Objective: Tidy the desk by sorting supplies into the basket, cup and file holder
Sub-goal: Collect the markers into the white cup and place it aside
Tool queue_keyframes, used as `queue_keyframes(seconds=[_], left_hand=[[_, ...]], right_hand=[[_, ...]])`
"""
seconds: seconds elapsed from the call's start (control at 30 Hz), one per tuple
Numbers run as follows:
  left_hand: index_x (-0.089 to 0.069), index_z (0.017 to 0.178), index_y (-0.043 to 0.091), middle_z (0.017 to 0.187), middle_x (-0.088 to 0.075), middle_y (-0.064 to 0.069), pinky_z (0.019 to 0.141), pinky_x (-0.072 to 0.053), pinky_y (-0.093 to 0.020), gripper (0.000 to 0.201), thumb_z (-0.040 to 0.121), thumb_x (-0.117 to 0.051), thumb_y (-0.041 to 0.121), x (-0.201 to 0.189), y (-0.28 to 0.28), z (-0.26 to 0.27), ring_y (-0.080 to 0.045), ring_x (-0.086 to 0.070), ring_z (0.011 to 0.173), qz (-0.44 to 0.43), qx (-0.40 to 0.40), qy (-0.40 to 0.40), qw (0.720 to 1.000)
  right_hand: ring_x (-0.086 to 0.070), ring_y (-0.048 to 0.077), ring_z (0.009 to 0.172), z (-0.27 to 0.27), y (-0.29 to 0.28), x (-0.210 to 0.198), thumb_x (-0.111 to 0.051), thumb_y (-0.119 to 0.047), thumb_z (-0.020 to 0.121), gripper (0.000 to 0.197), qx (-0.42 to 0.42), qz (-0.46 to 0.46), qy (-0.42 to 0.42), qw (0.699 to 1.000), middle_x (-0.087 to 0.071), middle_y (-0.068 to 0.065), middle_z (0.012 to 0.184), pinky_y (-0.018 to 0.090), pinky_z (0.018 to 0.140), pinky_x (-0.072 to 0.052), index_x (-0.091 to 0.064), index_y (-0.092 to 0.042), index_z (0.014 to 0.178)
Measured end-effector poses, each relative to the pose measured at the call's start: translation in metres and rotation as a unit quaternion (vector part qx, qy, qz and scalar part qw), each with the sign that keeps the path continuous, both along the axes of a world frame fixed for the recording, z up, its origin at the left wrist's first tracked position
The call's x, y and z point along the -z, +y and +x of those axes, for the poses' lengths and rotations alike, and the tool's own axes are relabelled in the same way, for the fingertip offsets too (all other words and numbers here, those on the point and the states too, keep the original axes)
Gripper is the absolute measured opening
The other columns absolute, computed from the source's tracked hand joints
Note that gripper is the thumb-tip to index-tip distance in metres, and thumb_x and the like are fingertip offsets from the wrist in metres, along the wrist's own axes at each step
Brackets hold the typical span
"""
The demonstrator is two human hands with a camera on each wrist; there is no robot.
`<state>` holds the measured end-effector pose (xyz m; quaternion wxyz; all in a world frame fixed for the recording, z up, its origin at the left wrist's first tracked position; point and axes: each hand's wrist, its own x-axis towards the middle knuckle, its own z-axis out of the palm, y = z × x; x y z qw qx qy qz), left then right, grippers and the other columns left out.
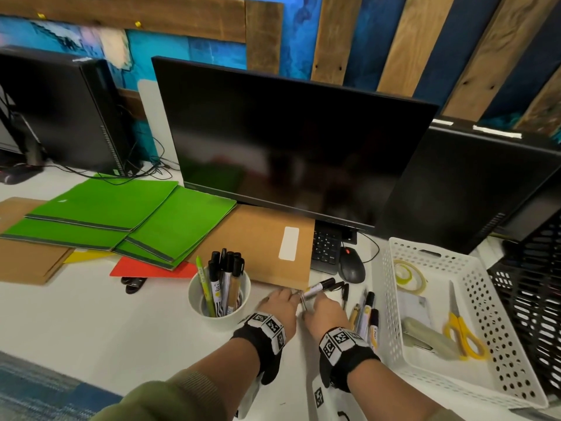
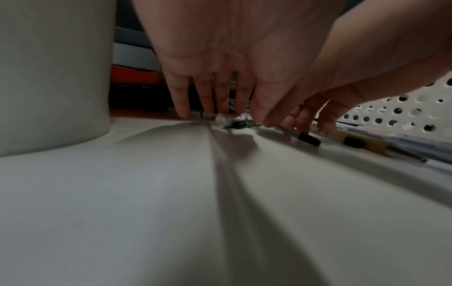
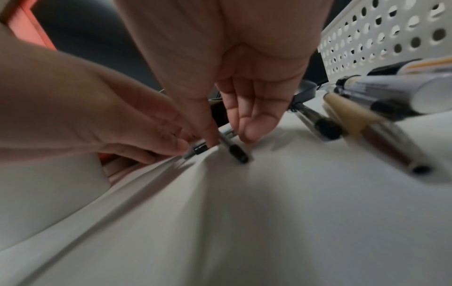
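Note:
My left hand [image 1: 280, 303] and right hand [image 1: 324, 309] meet low on the white desk, just right of the white cup [image 1: 219, 311], which holds several markers and pens. Left fingertips and thumb [image 2: 227, 118] pinch a clear pen [image 2: 208, 115] lying on the desk. The right thumb and fingers [image 3: 229, 137] pinch a black-ended pen [image 3: 236, 151]. A white marker [image 1: 318, 287] sticks out beyond the fingers. Several loose pens and markers [image 1: 365, 317] lie beside the white basket [image 1: 391, 299]. The black mesh file holder [image 1: 534, 299] stands at the far right.
Green folders [image 1: 121, 220], a brown envelope [image 1: 258, 247], and red [image 1: 145, 268] and yellow sheets lie at the left under the monitor [image 1: 288, 141]. The basket holds scissors [image 1: 461, 329], tape [image 1: 408, 276] and a stapler. A mouse [image 1: 352, 265] and a keyboard sit behind the pens.

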<state>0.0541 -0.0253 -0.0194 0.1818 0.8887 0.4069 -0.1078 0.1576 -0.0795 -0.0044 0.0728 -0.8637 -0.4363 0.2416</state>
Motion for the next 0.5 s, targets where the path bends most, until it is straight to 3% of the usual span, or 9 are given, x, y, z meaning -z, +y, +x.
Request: queue_keyframes(seconds=[0.1,0.27,0.4,0.5], left_hand=[[-0.039,0.132,0.01,0.138,-0.035,-0.008,0.107,-0.037,-0.037,0.041,0.091,-0.043,0.016,-0.003,0.003,0.002,-0.026,-0.031,0.132,-0.002,-0.021,0.015,1.0],[-0.032,0.135,0.01,0.138,-0.037,-0.011,0.107,-0.036,-0.034,0.051,0.087,-0.047,0.003,-0.007,0.005,0.007,-0.028,-0.038,0.129,-0.031,-0.023,-0.011,0.999],[-0.038,0.13,0.007,0.132,-0.042,-0.015,0.103,-0.042,-0.037,0.047,0.085,-0.05,0.002,-0.014,0.004,0.01,-0.031,-0.042,0.125,-0.039,-0.012,0.061,0.997],[-0.036,0.128,0.006,0.13,-0.041,-0.015,0.099,-0.046,-0.038,0.049,0.083,-0.056,0.003,-0.016,0.002,0.011,-0.032,-0.047,0.122,-0.051,-0.027,0.068,0.996]], right_hand=[[-0.061,0.028,0.106,0.002,0.003,0.001,-0.047,-0.016,0.089,0.032,0.004,0.006,0.023,1.0,-0.064,0.011,0.113,0.03,0.084,-0.049,-0.047,-0.009,0.12],[-0.063,0.028,0.102,-0.002,0.003,-0.002,-0.048,-0.008,0.086,0.038,0.06,0.013,0.068,0.996,-0.064,0.011,0.11,0.032,0.081,-0.05,-0.036,-0.009,0.122],[-0.062,0.029,0.102,-0.002,0.001,-0.003,-0.05,-0.007,0.086,0.045,0.105,0.021,0.101,0.989,-0.063,0.013,0.111,0.032,0.079,-0.048,-0.031,-0.006,0.127],[-0.061,0.031,0.103,-0.002,0.0,-0.003,-0.055,-0.008,0.084,0.056,0.125,0.013,0.132,0.983,-0.061,0.016,0.112,0.034,0.083,-0.051,-0.026,-0.002,0.131]])
